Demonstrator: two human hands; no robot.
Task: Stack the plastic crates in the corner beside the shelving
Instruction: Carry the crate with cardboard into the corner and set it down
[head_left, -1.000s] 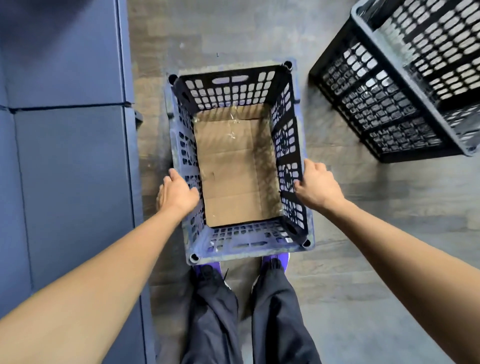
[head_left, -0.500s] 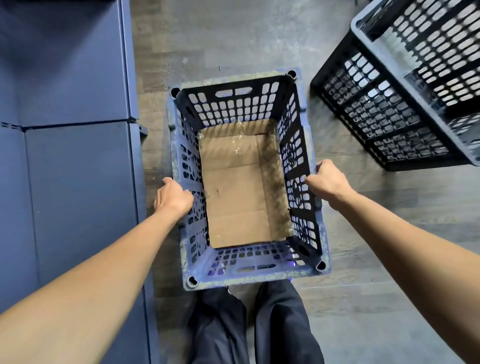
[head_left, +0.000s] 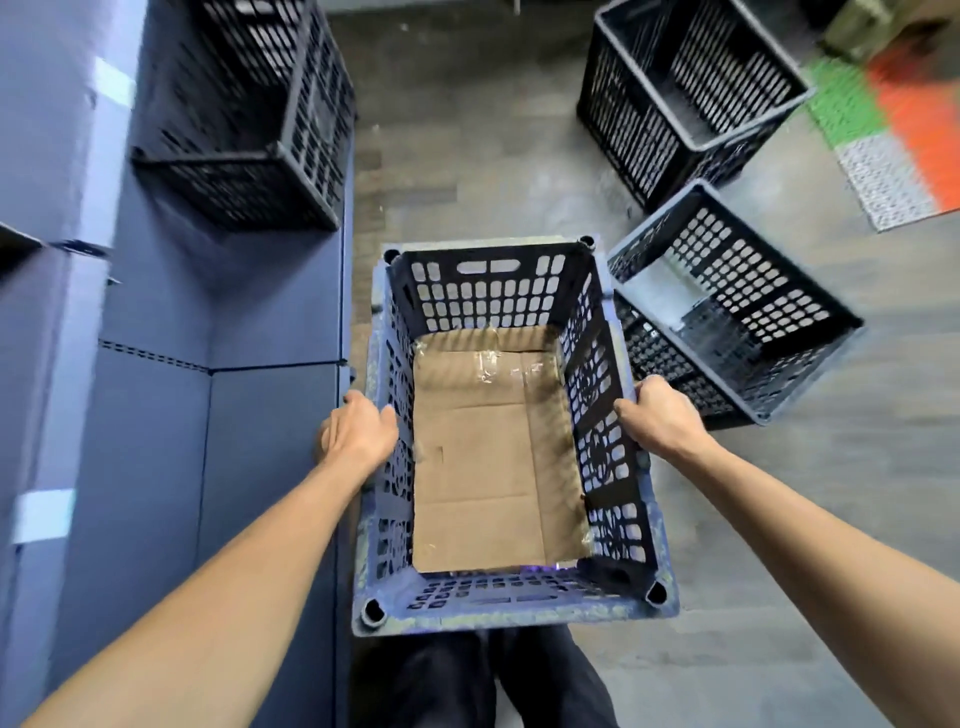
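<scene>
Both hands gripped one crate by its long sides, carried in front of the person.

The left hand (head_left: 358, 434) was clenched on the left rim and the right hand (head_left: 657, 418) on the right rim of the blue-edged crate (head_left: 498, 605), which had a cardboard sheet (head_left: 488, 467) lying flat on its bottom. Just beside it on the right a black crate (head_left: 737, 291) stood tilted on the wooden floor (head_left: 467, 156), with another black crate (head_left: 680, 78) beyond it. On the left, a fourth crate (head_left: 244, 119) rested on the blue panels (head_left: 156, 441). Dark trouser legs (head_left: 493, 680) showed below the held crate.
</scene>
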